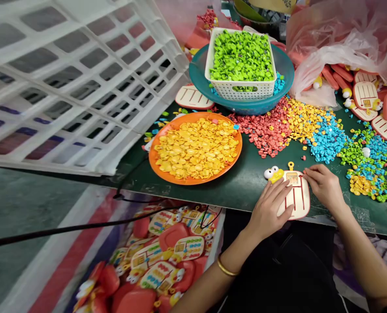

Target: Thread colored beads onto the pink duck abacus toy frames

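A cream toy panel [301, 195] with red grooves, a small window, a yellow loop and a yellow duck-like head with bulging white eyes lies at the table's front edge. My left hand [271, 206] rests flat across its left side, fingers stretched out. At the panel's upper right corner, my right hand [325, 187] has thumb and fingertips pinched together. Whatever is between those fingertips is too small to make out. Small red pieces [268, 134], yellow pieces [302, 119] and blue pieces [327, 137] lie in heaps just beyond the panel.
An orange plate [154, 158] of yellow pieces stands left of my hands. Behind it, a teal basin [196, 71] bears a white basket [224, 90] of green pieces. A white crate [125, 126] leans at left. Below, a striped sack [79, 243] holds filled toys; a black cable [82, 228] crosses it.
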{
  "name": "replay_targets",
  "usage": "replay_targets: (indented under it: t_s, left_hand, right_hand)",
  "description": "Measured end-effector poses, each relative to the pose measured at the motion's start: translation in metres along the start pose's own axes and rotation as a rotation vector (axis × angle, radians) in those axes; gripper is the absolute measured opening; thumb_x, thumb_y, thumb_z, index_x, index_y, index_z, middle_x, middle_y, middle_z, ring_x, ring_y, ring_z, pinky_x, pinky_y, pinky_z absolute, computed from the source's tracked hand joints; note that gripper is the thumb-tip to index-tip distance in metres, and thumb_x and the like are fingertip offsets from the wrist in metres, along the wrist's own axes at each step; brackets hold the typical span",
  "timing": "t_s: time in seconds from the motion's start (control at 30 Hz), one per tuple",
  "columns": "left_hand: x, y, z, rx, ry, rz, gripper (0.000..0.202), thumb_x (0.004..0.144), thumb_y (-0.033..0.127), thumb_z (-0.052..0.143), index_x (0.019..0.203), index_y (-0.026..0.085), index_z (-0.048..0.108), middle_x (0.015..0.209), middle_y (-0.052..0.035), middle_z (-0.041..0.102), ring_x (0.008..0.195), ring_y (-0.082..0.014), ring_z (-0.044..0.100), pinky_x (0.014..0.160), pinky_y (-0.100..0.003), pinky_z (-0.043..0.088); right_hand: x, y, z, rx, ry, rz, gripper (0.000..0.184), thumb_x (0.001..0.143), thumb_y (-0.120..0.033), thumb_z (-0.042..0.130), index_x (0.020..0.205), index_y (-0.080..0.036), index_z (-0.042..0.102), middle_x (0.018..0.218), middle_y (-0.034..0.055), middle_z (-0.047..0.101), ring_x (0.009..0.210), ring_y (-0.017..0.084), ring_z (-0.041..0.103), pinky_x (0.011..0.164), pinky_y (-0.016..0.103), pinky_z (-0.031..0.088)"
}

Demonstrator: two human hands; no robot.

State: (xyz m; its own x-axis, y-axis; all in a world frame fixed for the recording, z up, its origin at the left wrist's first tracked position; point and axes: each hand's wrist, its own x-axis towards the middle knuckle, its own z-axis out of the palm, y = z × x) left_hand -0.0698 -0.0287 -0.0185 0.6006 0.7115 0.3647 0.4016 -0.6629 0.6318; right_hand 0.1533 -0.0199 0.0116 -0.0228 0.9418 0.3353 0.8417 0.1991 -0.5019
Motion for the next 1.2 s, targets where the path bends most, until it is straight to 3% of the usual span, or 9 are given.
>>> replay_targets:
  t_s: [0.1, 0.37, 0.57, 0.67, 0.73, 0.83, 0.93, 1.1, 1.2]
  left_hand:
    - [0.001, -0.002, 0.002, -0.008, -0.034, -0.006, 0.053, 0.096, 0.031, 0.055, 0.146, 0.018, 0.044, 0.148, -0.0136, 0.052, 0.144, -0.0287, 0.041, 0.12, -0.057, 0.03]
    - [0.003, 0.0, 0.0, -0.024, -0.082, -0.033, 0.057, 0.098, 0.033, 0.054, 0.15, 0.018, 0.037, 0.152, -0.0135, 0.048, 0.146, -0.0275, 0.038, 0.122, -0.054, 0.028]
    - [0.004, -0.004, 0.0, -0.047, -0.089, -0.026, 0.068, 0.099, 0.036, 0.053, 0.157, 0.019, 0.021, 0.156, -0.0144, 0.042, 0.148, -0.0274, 0.035, 0.122, -0.052, 0.028]
    - [0.006, -0.009, 0.0, -0.051, -0.105, -0.015, 0.074, 0.1, 0.036, 0.05, 0.16, 0.021, 0.01, 0.16, -0.0157, 0.035, 0.149, -0.0281, 0.032, 0.122, -0.052, 0.028]
    - [0.007, -0.01, -0.001, -0.03, -0.118, -0.002, 0.076, 0.1, 0.036, 0.05, 0.16, 0.02, 0.006, 0.162, -0.0166, 0.03, 0.151, -0.0293, 0.027, 0.122, -0.053, 0.027]
    - [0.009, -0.01, -0.001, 0.014, -0.159, 0.028, 0.071, 0.1, 0.035, 0.048, 0.159, 0.018, 0.012, 0.162, -0.0172, 0.03, 0.152, -0.031, 0.025, 0.122, -0.056, 0.027]
    - [0.008, -0.008, 0.002, 0.024, -0.113, 0.041, 0.064, 0.099, 0.033, 0.049, 0.156, 0.016, 0.025, 0.157, -0.0179, 0.039, 0.148, -0.0315, 0.033, 0.12, -0.057, 0.031]
    - [0.006, -0.005, 0.008, -0.019, 0.073, 0.058, 0.055, 0.094, 0.029, 0.054, 0.146, 0.017, 0.043, 0.142, -0.0159, 0.057, 0.136, -0.0307, 0.05, 0.114, -0.056, 0.043]
    - [0.006, -0.002, 0.008, -0.015, 0.119, 0.051, 0.051, 0.091, 0.029, 0.058, 0.14, 0.016, 0.05, 0.136, -0.0153, 0.06, 0.13, -0.03, 0.055, 0.11, -0.053, 0.046]
  right_hand:
    - [-0.019, -0.001, 0.005, -0.034, -0.013, 0.001, 0.029, 0.1, -0.028, 0.047, 0.11, -0.024, 0.074, 0.102, 0.0094, 0.07, 0.087, 0.019, 0.066, 0.078, 0.032, 0.056]
    - [-0.018, 0.003, 0.005, 0.019, -0.106, -0.077, 0.029, 0.097, -0.021, 0.048, 0.112, -0.025, 0.073, 0.104, 0.0108, 0.068, 0.097, 0.023, 0.063, 0.086, 0.038, 0.056]
    - [-0.041, -0.019, 0.016, 0.126, -0.055, -0.124, 0.031, 0.095, -0.013, 0.047, 0.11, -0.024, 0.072, 0.1, 0.0097, 0.069, 0.094, 0.021, 0.064, 0.082, 0.036, 0.057]
    - [-0.029, -0.025, 0.032, 0.206, -0.041, -0.16, 0.033, 0.094, -0.012, 0.045, 0.108, -0.024, 0.073, 0.101, 0.0082, 0.071, 0.096, 0.019, 0.066, 0.086, 0.034, 0.057]
    - [-0.009, -0.016, 0.035, 0.227, -0.007, -0.096, 0.031, 0.094, -0.013, 0.047, 0.106, -0.025, 0.074, 0.101, 0.0068, 0.071, 0.098, 0.018, 0.067, 0.088, 0.033, 0.056]
    - [0.026, 0.011, 0.026, 0.112, 0.038, 0.069, 0.028, 0.092, -0.016, 0.053, 0.108, -0.023, 0.074, 0.109, 0.0097, 0.069, 0.102, 0.022, 0.065, 0.09, 0.037, 0.055]
    - [0.044, 0.032, 0.014, 0.049, -0.095, 0.075, 0.023, 0.088, -0.015, 0.057, 0.097, -0.021, 0.077, 0.101, 0.0108, 0.071, 0.098, 0.024, 0.064, 0.089, 0.039, 0.053]
    - [0.019, 0.018, 0.001, 0.249, -0.107, 0.216, 0.018, 0.089, -0.034, 0.064, 0.09, -0.023, 0.078, 0.086, 0.0055, 0.07, 0.08, 0.02, 0.064, 0.075, 0.034, 0.053]
    - [-0.002, 0.004, 0.006, 0.311, -0.061, 0.267, 0.021, 0.089, -0.036, 0.062, 0.089, -0.023, 0.079, 0.087, 0.0051, 0.064, 0.083, 0.019, 0.062, 0.076, 0.033, 0.052]
